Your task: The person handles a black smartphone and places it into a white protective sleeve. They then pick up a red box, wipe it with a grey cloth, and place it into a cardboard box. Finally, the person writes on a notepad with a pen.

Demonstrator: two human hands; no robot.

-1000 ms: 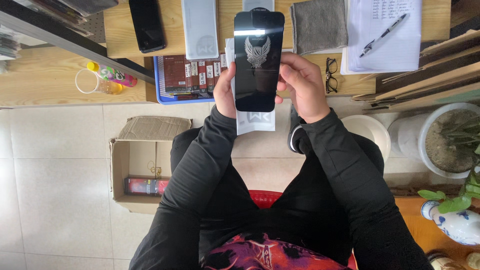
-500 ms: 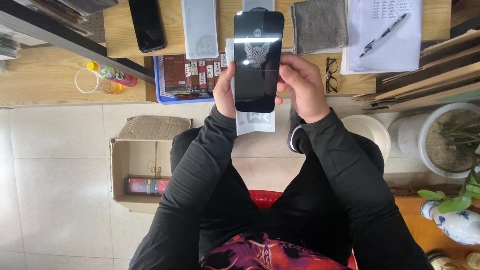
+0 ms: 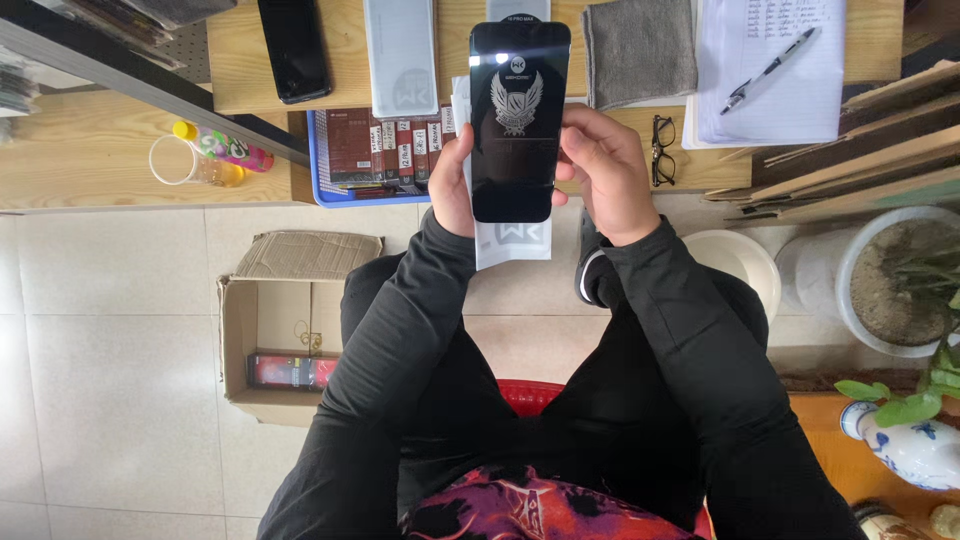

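A black glossy screen protector (image 3: pixel 517 120) with a winged emblem is held upright in front of me by both hands. My left hand (image 3: pixel 449 185) grips its left edge, together with a white sleeve (image 3: pixel 512 243) that sticks out behind and below it. My right hand (image 3: pixel 603 172) wraps around its right edge. Both arms are in black sleeves, and I sit on a red stool (image 3: pixel 530 392) before a wooden table (image 3: pixel 240 70).
On the table lie a black phone (image 3: pixel 293 47), a white sleeve (image 3: pixel 401 55), a grey cloth (image 3: pixel 638 50), paper with a pen (image 3: pixel 769 68), glasses (image 3: pixel 663 150) and a blue tray of small boxes (image 3: pixel 372 150). An open cardboard box (image 3: pixel 275 335) stands on the floor at left, pots (image 3: pixel 900 280) at right.
The bright glare across the top of the black sheet has shifted, showing the emblem again; the hands have barely moved.
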